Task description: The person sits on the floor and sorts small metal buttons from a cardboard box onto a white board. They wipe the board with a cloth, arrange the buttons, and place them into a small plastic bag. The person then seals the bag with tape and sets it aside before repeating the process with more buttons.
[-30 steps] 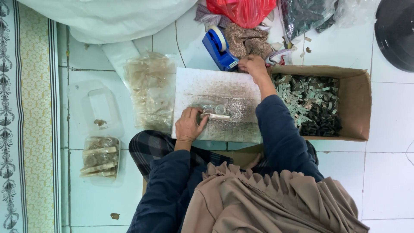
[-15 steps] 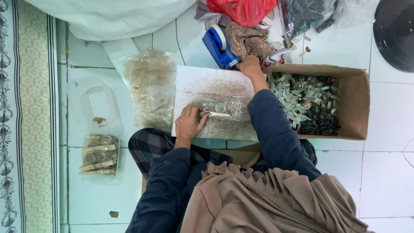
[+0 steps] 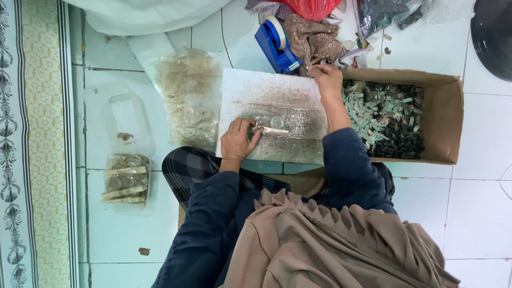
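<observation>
Left hand (image 3: 238,140) rests on white board (image 3: 277,98), fingers pinched on a small clear packet (image 3: 270,125). Right hand (image 3: 327,80) reaches past the board's far edge beside blue tape dispenser (image 3: 276,44); grip unclear. Cardboard box (image 3: 447,120) lies alongside the right forearm.

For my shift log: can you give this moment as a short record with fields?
Setting: white tiled floor, person seated
Left hand: pressing a small clear packet on the white speckled board
Right hand: at board's far corner, beside the blue tape dispenser
Right side: open cardboard box of small green and dark parts
Left side: pile of clear plastic bags
</observation>
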